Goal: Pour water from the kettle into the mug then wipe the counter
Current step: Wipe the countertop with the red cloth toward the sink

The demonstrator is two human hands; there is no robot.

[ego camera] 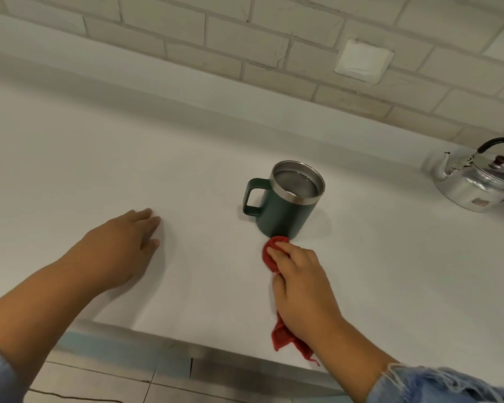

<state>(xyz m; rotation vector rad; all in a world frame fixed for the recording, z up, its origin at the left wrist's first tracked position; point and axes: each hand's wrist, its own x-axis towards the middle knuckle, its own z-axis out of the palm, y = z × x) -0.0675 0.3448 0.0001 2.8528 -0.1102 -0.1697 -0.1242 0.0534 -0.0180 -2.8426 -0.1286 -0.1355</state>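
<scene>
The right hand point(298, 282) is closed on a red cloth point(274, 257), pressing it to the counter point(99, 158) at lower centre; the cloth's front touches the base of the mug point(287, 199), just above it. The left hand point(120, 245) lies flat and empty, lower left. The kettle point(474, 181) stands at the right edge, its sticker unreadable. Wiping likely must skirt the mug.

Single head cam, wide-angle, looking forward and down across the counter point(390, 257) toward the brick wall point(245, 39). Close range: both forearms enter from the bottom edge. Horizon tilted, wall line dropping to the right. Counter's front edge sits at the bottom left.
</scene>
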